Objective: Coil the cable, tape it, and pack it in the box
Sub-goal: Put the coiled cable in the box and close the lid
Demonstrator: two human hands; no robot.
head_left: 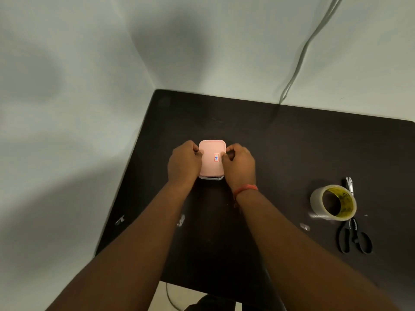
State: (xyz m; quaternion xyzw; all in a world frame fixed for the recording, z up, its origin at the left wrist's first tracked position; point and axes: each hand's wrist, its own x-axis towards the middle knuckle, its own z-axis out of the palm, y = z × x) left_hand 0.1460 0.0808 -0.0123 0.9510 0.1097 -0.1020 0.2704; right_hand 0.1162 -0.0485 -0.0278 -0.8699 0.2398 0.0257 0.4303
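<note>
A small clear plastic box (pixel 211 178) with a pink lid (pixel 211 163) stands on the dark table (pixel 292 142), left of its middle. The lid lies flat on top and bears a small red and blue sticker. My left hand (pixel 184 161) grips the box's left side, fingers curled over the lid edge. On the right side, my right hand (pixel 239 164) does the same, thumb and fingers on the lid. The box's inside is hidden under the lid, and no coiled cable shows.
A roll of clear tape (pixel 333 203) stands at the right of the table, with black-handled scissors (pixel 352 232) beside and partly behind it. Small tape scraps (pixel 180 220) lie near the front. A grey wire (pixel 301 59) runs down the wall behind the table. The table's left edge is close.
</note>
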